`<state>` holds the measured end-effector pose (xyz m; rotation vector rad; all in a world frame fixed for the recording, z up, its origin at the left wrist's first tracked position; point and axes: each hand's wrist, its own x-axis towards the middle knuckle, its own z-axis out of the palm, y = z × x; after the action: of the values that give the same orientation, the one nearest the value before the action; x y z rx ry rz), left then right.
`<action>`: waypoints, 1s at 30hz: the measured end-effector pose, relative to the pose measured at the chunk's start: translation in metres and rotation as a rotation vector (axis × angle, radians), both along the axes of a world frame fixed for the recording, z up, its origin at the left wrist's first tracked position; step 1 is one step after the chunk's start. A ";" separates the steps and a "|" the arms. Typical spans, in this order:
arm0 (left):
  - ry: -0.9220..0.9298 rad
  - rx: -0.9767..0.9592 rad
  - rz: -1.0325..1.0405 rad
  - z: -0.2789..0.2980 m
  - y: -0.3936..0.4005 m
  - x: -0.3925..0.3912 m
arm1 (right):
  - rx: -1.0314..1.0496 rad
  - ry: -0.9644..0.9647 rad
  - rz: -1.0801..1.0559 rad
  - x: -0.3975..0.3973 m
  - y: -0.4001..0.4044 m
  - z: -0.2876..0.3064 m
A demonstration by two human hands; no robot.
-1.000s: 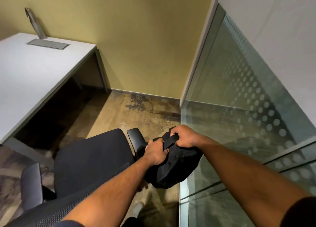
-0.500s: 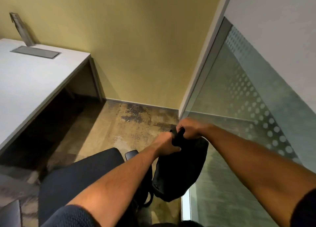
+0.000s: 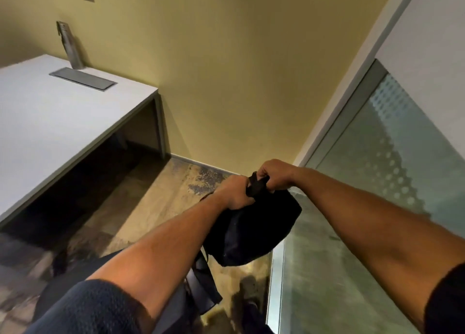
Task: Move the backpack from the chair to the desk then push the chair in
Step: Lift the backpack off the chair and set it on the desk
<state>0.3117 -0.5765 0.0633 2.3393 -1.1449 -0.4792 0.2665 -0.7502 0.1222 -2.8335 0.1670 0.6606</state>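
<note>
A black backpack (image 3: 254,228) hangs in the air by its top handle, above the floor and to the right of the chair. My left hand (image 3: 235,194) and my right hand (image 3: 275,175) are both closed on that handle, side by side. The black office chair (image 3: 201,280) is low in the view, mostly hidden under my left arm; only one armrest and a bit of the seat show. The white desk (image 3: 50,122) stands at the left, well apart from the backpack.
A grey cable cover (image 3: 83,78) and a metal post (image 3: 69,45) sit at the desk's back by the yellow wall (image 3: 226,69). A glass partition (image 3: 377,182) with a dot pattern closes off the right side. Bare worn floor (image 3: 151,190) lies between desk and partition.
Both hands have lifted the backpack up off the chair's right side and higher in the air. The view has tilted up, so the chair has dropped toward the bottom edge.
</note>
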 end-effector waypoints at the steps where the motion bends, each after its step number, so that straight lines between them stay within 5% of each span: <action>1: -0.012 0.003 0.016 -0.002 -0.005 0.012 | 0.001 -0.011 0.025 0.013 -0.005 -0.001; 17: -0.088 0.077 0.453 0.008 -0.070 0.185 | 0.101 -0.107 0.446 0.246 -0.083 0.001; 30: 0.007 0.065 0.526 -0.015 -0.060 0.342 | 0.090 -0.055 0.530 0.422 -0.072 -0.025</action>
<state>0.6538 -0.6366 0.0484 2.5605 -0.4760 -0.3319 0.6884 -0.8227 0.0976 -2.8077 -0.6265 0.6611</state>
